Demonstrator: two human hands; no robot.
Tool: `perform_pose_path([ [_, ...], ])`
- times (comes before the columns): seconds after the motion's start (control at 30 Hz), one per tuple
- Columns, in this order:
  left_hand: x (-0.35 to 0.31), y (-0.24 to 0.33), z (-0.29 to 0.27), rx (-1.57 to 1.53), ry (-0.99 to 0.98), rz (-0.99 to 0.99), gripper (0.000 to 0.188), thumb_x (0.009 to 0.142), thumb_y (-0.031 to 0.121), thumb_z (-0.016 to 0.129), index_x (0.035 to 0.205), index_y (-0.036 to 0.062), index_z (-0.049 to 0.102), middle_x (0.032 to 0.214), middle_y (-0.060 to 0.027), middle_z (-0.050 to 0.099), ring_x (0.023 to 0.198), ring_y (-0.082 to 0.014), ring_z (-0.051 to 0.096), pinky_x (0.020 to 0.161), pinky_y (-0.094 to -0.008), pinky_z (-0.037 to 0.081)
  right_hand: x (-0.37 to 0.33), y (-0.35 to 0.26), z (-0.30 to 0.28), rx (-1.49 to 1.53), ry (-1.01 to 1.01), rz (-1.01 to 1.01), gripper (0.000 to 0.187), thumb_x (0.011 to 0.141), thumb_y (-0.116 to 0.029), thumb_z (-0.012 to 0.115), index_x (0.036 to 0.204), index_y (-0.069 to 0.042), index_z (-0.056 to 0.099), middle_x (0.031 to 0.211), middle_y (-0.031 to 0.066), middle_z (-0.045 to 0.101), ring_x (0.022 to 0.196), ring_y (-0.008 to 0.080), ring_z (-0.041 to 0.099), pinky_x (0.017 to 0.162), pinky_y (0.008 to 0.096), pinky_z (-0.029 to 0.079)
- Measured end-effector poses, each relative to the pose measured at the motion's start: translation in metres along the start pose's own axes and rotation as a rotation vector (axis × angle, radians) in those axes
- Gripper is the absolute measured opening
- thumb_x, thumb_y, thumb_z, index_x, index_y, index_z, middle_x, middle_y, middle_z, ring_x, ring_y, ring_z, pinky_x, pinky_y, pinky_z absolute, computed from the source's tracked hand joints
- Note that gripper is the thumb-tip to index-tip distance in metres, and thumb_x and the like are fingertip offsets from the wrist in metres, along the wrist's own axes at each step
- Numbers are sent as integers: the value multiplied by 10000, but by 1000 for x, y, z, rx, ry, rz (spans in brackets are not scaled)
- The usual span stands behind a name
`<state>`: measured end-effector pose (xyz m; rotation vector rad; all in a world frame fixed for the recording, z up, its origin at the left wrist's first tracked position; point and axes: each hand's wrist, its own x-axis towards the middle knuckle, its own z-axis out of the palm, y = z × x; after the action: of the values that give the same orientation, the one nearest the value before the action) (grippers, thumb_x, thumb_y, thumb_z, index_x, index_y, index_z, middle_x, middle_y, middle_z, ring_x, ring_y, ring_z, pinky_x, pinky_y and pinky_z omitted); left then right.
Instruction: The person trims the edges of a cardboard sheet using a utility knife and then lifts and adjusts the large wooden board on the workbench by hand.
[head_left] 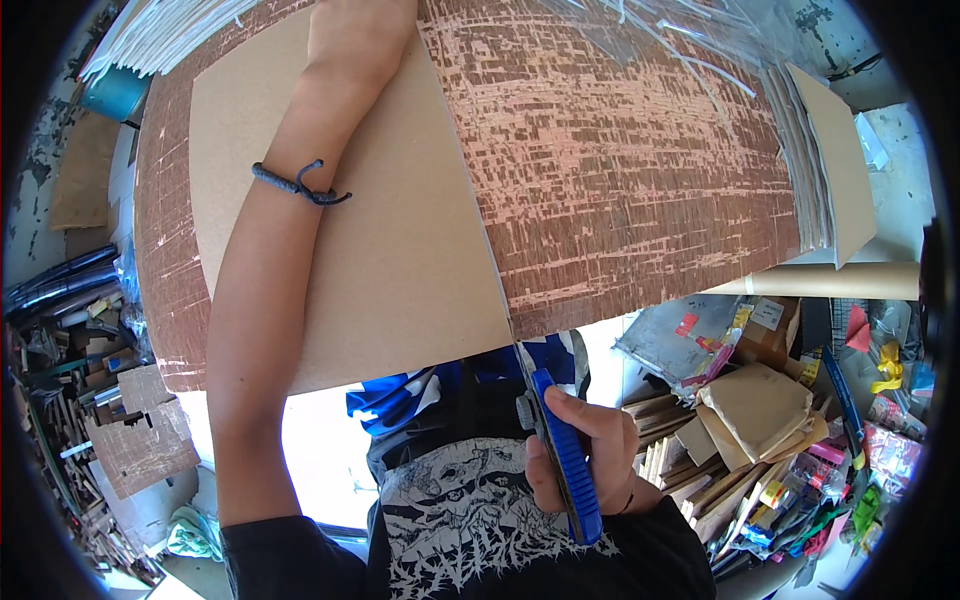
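A flat brown cardboard sheet (400,250) lies on the scratched wooden table (620,200). My left arm reaches across it. At the sheet's far edge my left hand (360,35) rests, its fingers cut off by the top of the picture. My right hand (600,440) is closed around a blue utility knife (565,455), just off the table's near edge. The knife's blade is out and points away from me. Its tip is at the sheet's near right corner, by the table edge; whether it touches the sheet I cannot tell.
White strips (165,35) are piled at the far left, and clear plastic wrap (700,35) with loose strips lies at the far right. Upright cardboard sheets (835,165) stand at the table's right side. Below right are stacked cardboard scraps (760,410) and clutter.
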<state>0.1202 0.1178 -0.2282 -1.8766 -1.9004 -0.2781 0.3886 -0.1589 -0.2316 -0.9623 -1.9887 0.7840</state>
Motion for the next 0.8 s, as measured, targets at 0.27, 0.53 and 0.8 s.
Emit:
perform_pose_path([
  [0.27,1,-1,5,25,-13,-12,287,921,86,464,1006,-61,695,1251,-199,590,1154,-350,594,973,-417,504,2,-8,-7,4,-54,19,574,695,22,669,1236,104,495,623,55,584,483,181,603,442,289,487],
  [0.53,1,-1,8,46,15,13,283,911,99,471,968,-36,713,1227,-194,603,1149,-334,600,956,-413,511,1,-7,-7,-46,-21,15,531,682,9,657,1196,79,546,593,34,559,455,173,578,424,288,469],
  [0.8,1,-4,13,12,43,13,286,903,110,478,914,-33,725,1217,-195,614,1103,-341,623,971,-416,494,-11,13,-15,32,-68,-136,465,681,-66,690,1124,49,609,532,-6,461,391,141,460,372,279,365],
])
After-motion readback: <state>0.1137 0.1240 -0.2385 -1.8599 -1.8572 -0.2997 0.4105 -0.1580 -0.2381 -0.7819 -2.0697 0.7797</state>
